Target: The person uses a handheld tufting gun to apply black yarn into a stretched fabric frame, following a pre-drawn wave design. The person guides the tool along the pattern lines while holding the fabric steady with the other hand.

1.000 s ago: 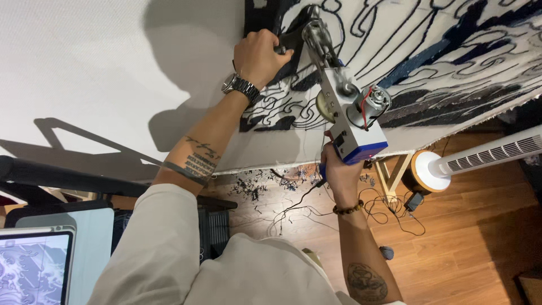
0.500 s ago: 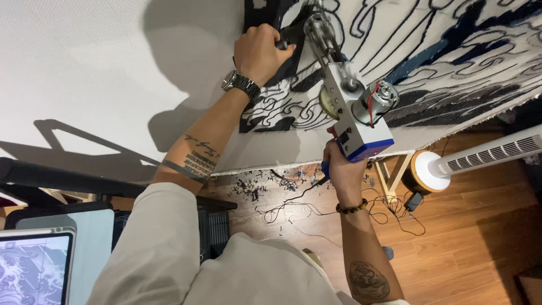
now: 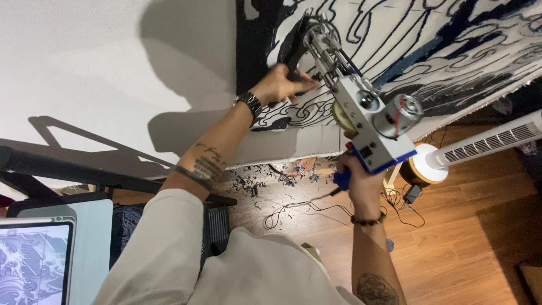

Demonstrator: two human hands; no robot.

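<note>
A tufting gun [image 3: 367,121] with a white and blue body and a metal front frame points at a stretched white cloth [image 3: 113,73]. My right hand [image 3: 355,178] grips its blue rear handle from below. My left hand [image 3: 279,85], with a wristwatch, holds the gun's black front grip close against the cloth. The needle end touches the tufted part [image 3: 429,45], a pattern of black, dark blue and cream swirls. Bare cloth lies to the left.
A white tower fan [image 3: 485,147] lies on the wooden floor [image 3: 468,243] at right. Yarn scraps and a black cable [image 3: 293,206] litter the floor below the cloth. A tablet [image 3: 34,262] showing a wave drawing sits bottom left. A black frame bar [image 3: 84,172] crosses the left.
The gun and both hands have shifted slightly to the right and downward along the cloth. Both grips stay the same.
</note>
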